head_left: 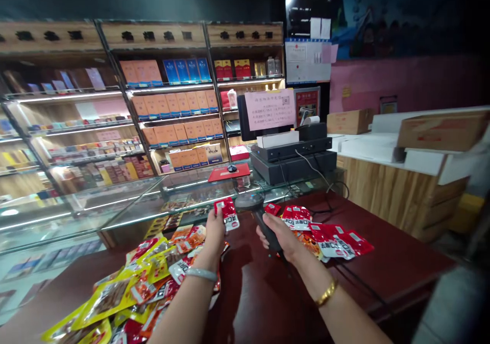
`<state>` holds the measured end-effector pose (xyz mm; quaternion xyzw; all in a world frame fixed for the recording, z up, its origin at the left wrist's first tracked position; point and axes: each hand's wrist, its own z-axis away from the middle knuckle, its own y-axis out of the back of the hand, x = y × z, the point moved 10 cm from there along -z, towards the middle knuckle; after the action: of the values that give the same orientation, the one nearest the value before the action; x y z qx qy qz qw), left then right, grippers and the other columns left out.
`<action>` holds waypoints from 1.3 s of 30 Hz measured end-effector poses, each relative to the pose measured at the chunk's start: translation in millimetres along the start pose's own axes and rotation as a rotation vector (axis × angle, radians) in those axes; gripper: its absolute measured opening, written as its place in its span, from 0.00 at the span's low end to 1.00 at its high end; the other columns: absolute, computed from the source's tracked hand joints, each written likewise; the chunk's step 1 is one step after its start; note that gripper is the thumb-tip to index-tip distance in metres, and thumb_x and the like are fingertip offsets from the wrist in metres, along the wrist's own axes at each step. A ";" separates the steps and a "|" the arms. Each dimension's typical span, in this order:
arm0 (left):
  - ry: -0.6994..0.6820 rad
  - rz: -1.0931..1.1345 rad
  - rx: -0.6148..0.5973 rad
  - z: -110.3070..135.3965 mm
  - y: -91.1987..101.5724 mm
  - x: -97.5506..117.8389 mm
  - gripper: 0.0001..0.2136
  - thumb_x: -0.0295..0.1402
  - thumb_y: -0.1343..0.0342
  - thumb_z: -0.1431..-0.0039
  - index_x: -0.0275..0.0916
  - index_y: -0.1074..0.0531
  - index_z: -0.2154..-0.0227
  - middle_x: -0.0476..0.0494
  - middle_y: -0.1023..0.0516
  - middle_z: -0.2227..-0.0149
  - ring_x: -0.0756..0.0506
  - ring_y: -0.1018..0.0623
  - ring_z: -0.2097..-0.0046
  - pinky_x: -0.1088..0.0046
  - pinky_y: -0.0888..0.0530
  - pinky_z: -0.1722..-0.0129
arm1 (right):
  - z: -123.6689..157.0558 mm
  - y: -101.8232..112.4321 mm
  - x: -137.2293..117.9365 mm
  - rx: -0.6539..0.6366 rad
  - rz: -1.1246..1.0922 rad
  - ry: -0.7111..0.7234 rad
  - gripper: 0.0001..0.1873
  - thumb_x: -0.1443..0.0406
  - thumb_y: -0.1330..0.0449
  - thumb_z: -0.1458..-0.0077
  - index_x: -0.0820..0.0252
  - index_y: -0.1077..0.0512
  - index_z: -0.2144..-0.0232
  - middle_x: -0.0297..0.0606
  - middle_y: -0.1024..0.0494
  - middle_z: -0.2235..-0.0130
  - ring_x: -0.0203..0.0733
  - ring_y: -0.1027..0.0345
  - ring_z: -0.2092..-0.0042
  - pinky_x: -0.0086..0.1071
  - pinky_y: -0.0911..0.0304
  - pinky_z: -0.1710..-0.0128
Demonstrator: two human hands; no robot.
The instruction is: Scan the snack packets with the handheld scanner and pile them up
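my right hand [282, 236] hides part of the scanner [250, 201]; left of my left hand [215, 227], the packet pile [115, 298], partly behind my forearm [193, 295], runs off the bottom edge.

- On the table [248, 313] before us, a heap of snack packets [115, 298] lay to the left, reaching our left forearm.
- A smaller group of packets [339, 241] lay on the table to the right of our right hand [281, 234].
- Between them, we had a single snack packet [228, 215] in our left hand [215, 227] and a barcode scanner [270, 231] in our right.
- Behind the table stood a glass display counter [132, 214], with a mouse [231, 169] on a mouse pad [218, 175].
- Right of the mouse pad stood a cash drawer [296, 171].
- Shelves [168, 89] stood behind the counter.
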<state>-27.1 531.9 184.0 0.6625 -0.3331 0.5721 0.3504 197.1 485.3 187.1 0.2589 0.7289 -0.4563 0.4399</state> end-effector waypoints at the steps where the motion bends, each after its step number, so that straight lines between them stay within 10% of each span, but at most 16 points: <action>1: 0.035 0.060 -0.024 12.0 -14.2 -12.0 0.10 0.41 0.50 0.32 0.42 0.31 0.57 0.48 0.24 0.70 0.47 0.23 0.73 0.72 0.28 0.73 | 5.6 2.5 2.4 0.023 -0.001 0.011 0.33 0.36 0.31 0.53 0.54 0.37 0.70 0.24 0.31 0.80 0.30 0.45 0.82 0.25 0.46 0.82; 10: 0.070 0.364 -0.231 58.2 -70.5 -54.7 0.28 0.47 0.29 0.62 0.40 0.30 0.59 0.48 0.22 0.67 0.50 0.24 0.72 0.75 0.28 0.74 | 53.9 13.7 27.7 0.183 0.031 0.082 0.31 0.36 0.33 0.50 0.53 0.37 0.69 0.23 0.35 0.79 0.29 0.48 0.82 0.25 0.48 0.82; 32: -0.031 0.031 -0.486 84.8 -104.5 -53.5 0.16 0.34 0.36 0.50 0.37 0.23 0.57 0.43 0.18 0.65 0.46 0.20 0.69 0.70 0.22 0.67 | 85.1 18.0 46.0 0.302 0.038 0.104 0.31 0.37 0.33 0.49 0.54 0.31 0.60 0.24 0.38 0.77 0.32 0.52 0.80 0.27 0.53 0.81; 39: -0.306 -0.688 -0.283 68.5 -53.1 -15.2 0.27 0.31 0.41 0.40 0.36 0.30 0.37 0.30 0.25 0.38 0.35 0.27 0.36 0.59 0.33 0.36 | 84.9 21.0 52.2 0.284 0.070 0.073 0.28 0.39 0.34 0.46 0.53 0.33 0.65 0.25 0.36 0.76 0.32 0.49 0.79 0.28 0.49 0.80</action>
<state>51.7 502.9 157.6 0.7581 -0.2158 0.2644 0.5558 222.8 417.7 115.3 0.3601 0.6632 -0.5295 0.3875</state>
